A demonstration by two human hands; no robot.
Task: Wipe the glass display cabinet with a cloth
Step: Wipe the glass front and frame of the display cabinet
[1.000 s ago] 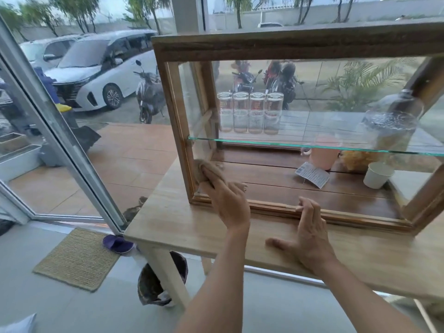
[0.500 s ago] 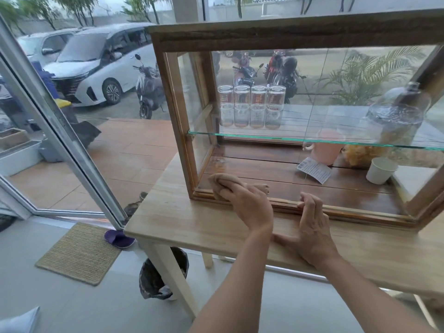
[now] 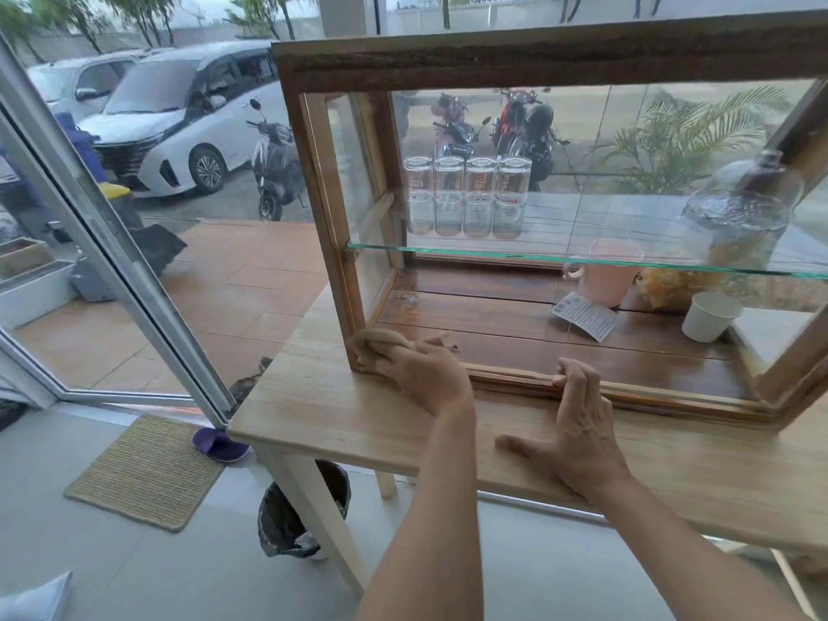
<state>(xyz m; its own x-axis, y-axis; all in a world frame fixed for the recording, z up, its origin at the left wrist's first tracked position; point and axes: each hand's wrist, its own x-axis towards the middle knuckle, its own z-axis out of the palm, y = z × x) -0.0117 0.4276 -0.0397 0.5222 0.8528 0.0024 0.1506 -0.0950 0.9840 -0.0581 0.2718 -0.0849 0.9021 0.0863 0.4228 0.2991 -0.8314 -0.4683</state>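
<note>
One wood-framed glass display cabinet (image 3: 515, 65) stands on one pale wooden table (image 3: 313, 405). One bunched beige cloth (image 3: 374, 340) sits at the cabinet's near-left bottom corner, pressed against the front pane and lower frame. Left hand (image 3: 425, 374) is clenched over the cloth; the cloth sticks out left of the fingers and under the palm. Right hand (image 3: 578, 428) holds nothing: palm flat on the table, fingertips (image 3: 560, 379) hooked on the cabinet's near bottom rail, right of the left hand.

Inside, on the glass shelf (image 3: 582, 262): four clear glasses (image 3: 466, 197) in a row, upside down, far left; one clear plastic jar (image 3: 735, 226) at right. Below, on the dark wood floor: one pink mug (image 3: 609, 280), one white paper cup (image 3: 710, 316), one printed paper slip (image 3: 582, 316).

Under the table: one dark bin (image 3: 291, 522). Floor left: one woven mat (image 3: 148, 468).
</note>
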